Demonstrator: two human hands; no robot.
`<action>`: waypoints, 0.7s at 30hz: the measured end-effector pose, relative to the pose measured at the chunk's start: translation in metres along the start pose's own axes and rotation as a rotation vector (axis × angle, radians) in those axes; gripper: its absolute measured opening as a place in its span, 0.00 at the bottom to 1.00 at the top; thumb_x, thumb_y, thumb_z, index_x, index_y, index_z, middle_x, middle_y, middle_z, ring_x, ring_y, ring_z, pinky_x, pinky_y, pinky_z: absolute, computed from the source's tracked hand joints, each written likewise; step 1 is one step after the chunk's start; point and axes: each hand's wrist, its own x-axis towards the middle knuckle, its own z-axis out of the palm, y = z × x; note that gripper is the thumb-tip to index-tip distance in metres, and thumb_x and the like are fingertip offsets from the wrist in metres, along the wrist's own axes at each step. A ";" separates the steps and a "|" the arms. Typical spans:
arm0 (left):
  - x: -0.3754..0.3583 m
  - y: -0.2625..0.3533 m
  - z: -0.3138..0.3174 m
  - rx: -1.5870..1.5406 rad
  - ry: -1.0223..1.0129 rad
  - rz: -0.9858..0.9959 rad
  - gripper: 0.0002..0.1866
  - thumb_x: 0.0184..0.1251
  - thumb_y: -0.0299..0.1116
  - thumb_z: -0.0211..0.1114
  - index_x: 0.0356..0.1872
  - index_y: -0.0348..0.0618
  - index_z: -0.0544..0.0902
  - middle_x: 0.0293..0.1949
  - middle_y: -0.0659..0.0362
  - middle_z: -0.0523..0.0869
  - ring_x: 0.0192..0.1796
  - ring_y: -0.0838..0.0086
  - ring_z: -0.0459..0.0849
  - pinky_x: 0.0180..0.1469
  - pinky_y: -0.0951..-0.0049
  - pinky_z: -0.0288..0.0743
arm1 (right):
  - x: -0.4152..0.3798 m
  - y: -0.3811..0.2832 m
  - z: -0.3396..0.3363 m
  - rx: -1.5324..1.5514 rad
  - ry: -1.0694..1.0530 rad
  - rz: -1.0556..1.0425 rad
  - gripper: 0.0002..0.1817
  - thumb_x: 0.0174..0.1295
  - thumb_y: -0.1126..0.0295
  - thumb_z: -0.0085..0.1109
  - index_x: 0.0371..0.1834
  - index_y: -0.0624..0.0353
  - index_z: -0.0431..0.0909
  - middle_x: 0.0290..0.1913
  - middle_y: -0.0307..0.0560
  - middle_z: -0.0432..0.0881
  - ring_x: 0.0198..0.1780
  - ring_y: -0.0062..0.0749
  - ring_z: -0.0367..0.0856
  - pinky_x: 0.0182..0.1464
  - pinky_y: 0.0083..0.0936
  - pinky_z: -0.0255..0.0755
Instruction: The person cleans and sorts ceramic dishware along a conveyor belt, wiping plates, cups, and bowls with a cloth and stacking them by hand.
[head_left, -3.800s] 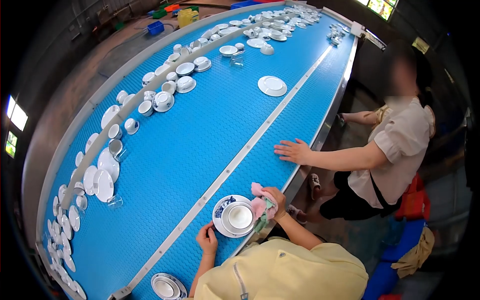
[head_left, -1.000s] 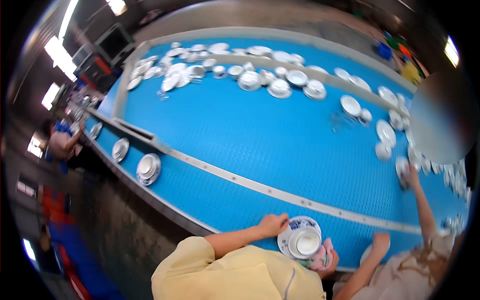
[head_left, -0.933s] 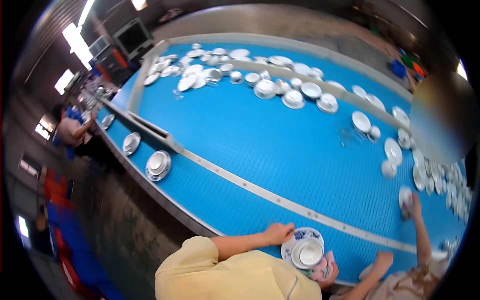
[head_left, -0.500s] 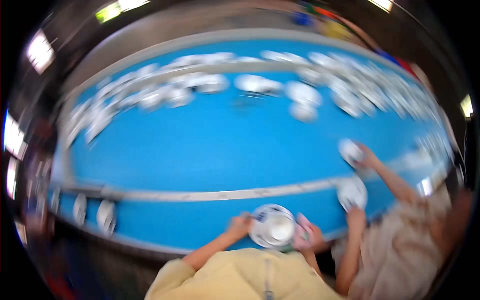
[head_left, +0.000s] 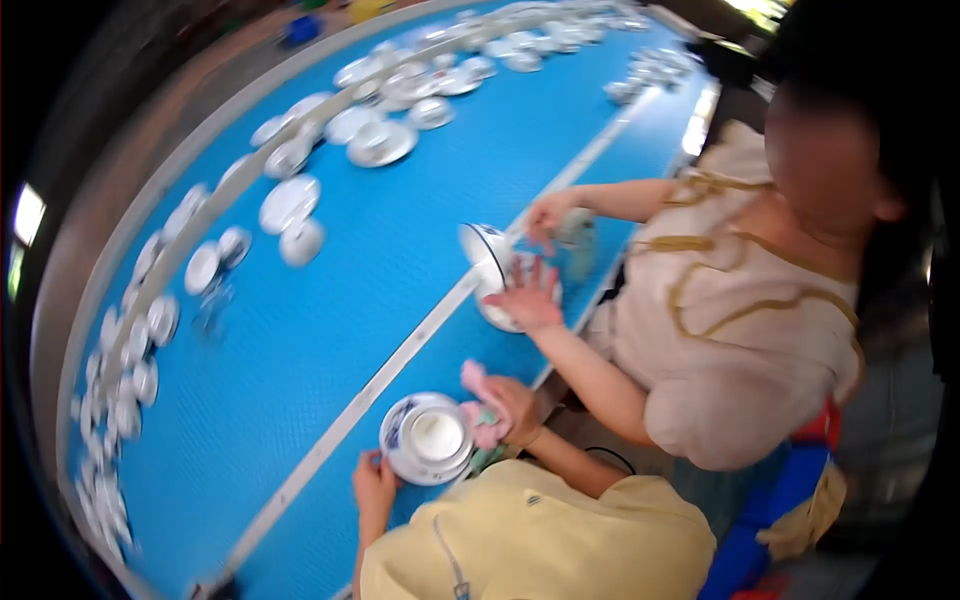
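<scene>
In front of my yellow top, a white plate with a blue-patterned rim (head_left: 397,420) rests at the near edge of the blue surface, a smaller white round dish (head_left: 438,436) in its middle. My left hand (head_left: 375,484) is at the plate's lower left rim, its fingers closed and seemingly pinching the edge. A pink cloth (head_left: 487,425) is bunched in my right hand (head_left: 517,410), against the plate's right side. Some greenish cloth (head_left: 486,458) shows below it.
On my right a person in a beige top (head_left: 740,330) handles a white bowl with a dark rim (head_left: 484,250) and a cloth. A pale strip (head_left: 350,408) crosses the blue surface (head_left: 300,380). Several white dishes (head_left: 383,145) line the far side.
The view has swung to the right and tilted, bringing the co-worker more fully into sight. My hands stay at the plate, the pink cloth still in the right. The co-worker's hands have come together.
</scene>
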 end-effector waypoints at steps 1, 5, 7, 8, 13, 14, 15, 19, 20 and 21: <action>0.000 0.003 -0.001 -0.002 -0.005 0.003 0.06 0.61 0.28 0.56 0.37 0.37 0.75 0.16 0.52 0.81 0.16 0.72 0.80 0.18 0.73 0.71 | 0.002 -0.006 -0.003 0.044 0.000 0.040 0.24 0.47 0.59 0.62 0.45 0.65 0.74 0.43 0.53 0.78 0.41 0.48 0.78 0.43 0.35 0.73; -0.009 0.025 -0.011 -0.018 -0.035 -0.027 0.09 0.62 0.30 0.56 0.40 0.36 0.74 0.19 0.49 0.82 0.19 0.66 0.83 0.23 0.68 0.74 | 0.012 -0.016 -0.015 0.175 -0.024 0.049 0.30 0.47 0.57 0.63 0.49 0.69 0.70 0.48 0.59 0.74 0.47 0.52 0.75 0.49 0.35 0.71; -0.013 0.034 -0.015 -0.091 -0.087 -0.062 0.10 0.63 0.31 0.55 0.41 0.35 0.72 0.21 0.51 0.83 0.20 0.69 0.82 0.25 0.69 0.75 | 0.013 -0.021 -0.022 0.206 -0.017 0.075 0.35 0.45 0.53 0.64 0.51 0.70 0.68 0.48 0.61 0.73 0.47 0.54 0.74 0.49 0.37 0.70; -0.014 0.038 -0.016 -0.103 -0.049 -0.073 0.10 0.63 0.31 0.55 0.41 0.35 0.72 0.21 0.51 0.83 0.20 0.69 0.82 0.25 0.69 0.75 | 0.021 -0.031 -0.031 0.199 -0.024 0.034 0.36 0.45 0.52 0.64 0.51 0.71 0.67 0.48 0.62 0.73 0.46 0.55 0.74 0.48 0.38 0.70; 0.018 0.032 -0.037 0.118 -0.230 0.020 0.16 0.60 0.36 0.58 0.47 0.41 0.74 0.26 0.52 0.84 0.27 0.65 0.83 0.32 0.65 0.76 | 0.009 -0.030 -0.038 0.217 -0.083 -0.035 0.35 0.45 0.56 0.63 0.51 0.71 0.66 0.47 0.62 0.72 0.46 0.56 0.72 0.48 0.42 0.68; 0.037 0.028 -0.049 0.352 -0.269 0.177 0.18 0.58 0.37 0.60 0.49 0.43 0.74 0.28 0.52 0.84 0.30 0.62 0.83 0.34 0.63 0.76 | 0.004 -0.027 -0.038 0.206 -0.082 -0.032 0.35 0.45 0.55 0.63 0.51 0.70 0.66 0.47 0.62 0.72 0.46 0.56 0.72 0.48 0.42 0.68; 0.062 0.030 -0.062 0.357 -0.155 0.152 0.21 0.56 0.39 0.61 0.51 0.44 0.74 0.30 0.53 0.84 0.32 0.61 0.83 0.36 0.62 0.76 | 0.001 -0.026 -0.039 0.191 -0.072 -0.017 0.35 0.45 0.53 0.62 0.51 0.70 0.66 0.47 0.61 0.72 0.46 0.55 0.72 0.48 0.43 0.67; 0.173 0.054 -0.135 0.321 0.150 0.226 0.32 0.49 0.41 0.67 0.57 0.42 0.69 0.50 0.50 0.78 0.48 0.58 0.79 0.49 0.61 0.73 | 0.000 -0.020 -0.043 0.136 -0.035 -0.003 0.37 0.46 0.48 0.61 0.50 0.69 0.67 0.46 0.61 0.72 0.45 0.55 0.72 0.49 0.44 0.66; 0.208 0.053 -0.155 0.370 0.210 0.287 0.35 0.48 0.41 0.67 0.59 0.41 0.68 0.53 0.48 0.75 0.53 0.57 0.75 0.54 0.61 0.69 | -0.006 -0.013 -0.039 0.103 -0.015 0.021 0.38 0.45 0.46 0.60 0.50 0.68 0.67 0.45 0.60 0.72 0.45 0.55 0.72 0.49 0.44 0.66; 0.244 0.052 -0.170 0.413 0.262 0.360 0.37 0.47 0.40 0.68 0.60 0.39 0.66 0.56 0.46 0.72 0.58 0.55 0.71 0.60 0.60 0.65 | -0.013 -0.006 -0.038 0.062 0.011 0.040 0.38 0.45 0.45 0.60 0.49 0.68 0.67 0.45 0.60 0.72 0.45 0.55 0.72 0.49 0.45 0.66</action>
